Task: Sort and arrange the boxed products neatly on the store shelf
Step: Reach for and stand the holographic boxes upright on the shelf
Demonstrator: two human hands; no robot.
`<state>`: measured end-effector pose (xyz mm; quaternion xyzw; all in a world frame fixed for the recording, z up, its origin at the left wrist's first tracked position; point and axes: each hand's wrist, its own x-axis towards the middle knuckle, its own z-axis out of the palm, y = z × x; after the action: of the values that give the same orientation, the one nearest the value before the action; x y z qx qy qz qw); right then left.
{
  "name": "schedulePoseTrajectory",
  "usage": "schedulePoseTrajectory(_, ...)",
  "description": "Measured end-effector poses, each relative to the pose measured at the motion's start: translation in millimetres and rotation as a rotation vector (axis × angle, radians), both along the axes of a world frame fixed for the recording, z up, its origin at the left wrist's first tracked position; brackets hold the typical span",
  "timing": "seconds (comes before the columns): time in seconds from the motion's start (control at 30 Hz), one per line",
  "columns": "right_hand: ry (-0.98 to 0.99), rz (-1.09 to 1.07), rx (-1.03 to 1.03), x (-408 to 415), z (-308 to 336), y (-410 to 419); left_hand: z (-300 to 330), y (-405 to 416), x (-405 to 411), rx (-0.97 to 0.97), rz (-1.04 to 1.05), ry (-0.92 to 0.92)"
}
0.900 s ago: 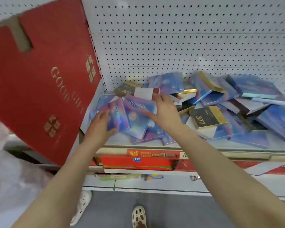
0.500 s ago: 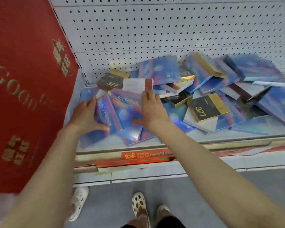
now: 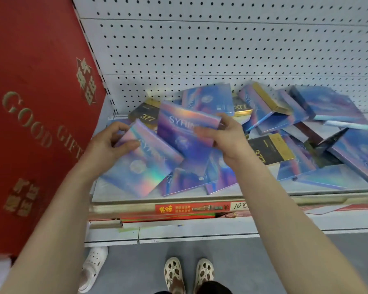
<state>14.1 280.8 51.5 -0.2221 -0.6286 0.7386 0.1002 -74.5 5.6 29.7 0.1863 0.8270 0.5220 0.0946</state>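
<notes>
White pegboard [image 3: 221, 49] backed the store shelf [image 3: 200, 201], where holographic SYRINX boxes and black 377 boxes [image 3: 270, 150] lay jumbled. Each hand had lifted a box clear, probably to group matching ones: left hand [image 3: 106, 145] pinching the left SYRINX box [image 3: 142, 164], right hand [image 3: 223, 139] gripping the right SYRINX box [image 3: 183, 134]. Half a second earlier both pressed flat on the pile.

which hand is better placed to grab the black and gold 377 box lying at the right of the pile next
Right, probably. The right hand sits directly beside that 377 box, while the left hand is across the pile. Both hands already grip a blue box, so one must be set down first.
</notes>
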Motion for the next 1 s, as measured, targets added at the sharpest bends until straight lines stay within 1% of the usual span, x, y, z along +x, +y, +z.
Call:
schedulePoseTrajectory(0.07, 0.084, -0.105, -0.081, 14, 2, 18, -3, 12, 14, 0.135, 0.099, 0.027)
schedulePoseTrajectory(0.1, 0.101, -0.159, -0.09, 21, 1, 27, -6, 20, 21, 0.205, 0.158, 0.007)
schedulePoseTrajectory(0.17, 0.098, -0.275, -0.082, 36, -8, 42, -14, 37, 34, 0.346, 0.264, -0.113)
schedulePoseTrajectory(0.23, 0.056, -0.384, -0.055, 56, -19, 56, -22, 51, 44, 0.439, 0.308, -0.254)
schedulePoseTrajectory(0.3, 0.046, -0.457, -0.052, 83, -31, 68, -29, 63, 52, 0.513, 0.31, -0.394)
schedulePoseTrajectory(0.37, 0.029, -0.502, -0.067, 114, -42, 78, -32, 78, 59, 0.601, 0.264, -0.51)
schedulePoseTrajectory(0.4, 0.004, -0.531, -0.08, 130, -47, 82, -33, 85, 63, 0.613, 0.23, -0.54)
schedulePoseTrajectory(0.47, 0.001, -0.603, -0.108, 164, -55, 89, -36, 103, 74, 0.565, 0.159, -0.576)
schedulePoseTrajectory(0.53, 0.02, -0.698, -0.079, 198, -57, 98, -38, 125, 87, 0.486, 0.096, -0.57)
schedulePoseTrajectory(0.6, 0.003, -0.757, -0.051, 228, -57, 109, -39, 150, 98, 0.451, 0.046, -0.555)
schedulePoseTrajectory(0.73, 0.01, -0.881, -0.117, 289, -60, 140, -42, 217, 130, 0.414, -0.047, -0.538)
schedulePoseTrajectory(0.83, 0.006, -0.974, -0.145, 329, -65, 166, -42, 267, 160, 0.388, -0.156, -0.548)
schedulePoseTrajectory(1.0, -0.045, -0.969, -0.18, 380, -65, 220, -47, 341, 205, 0.405, -0.227, -0.591)
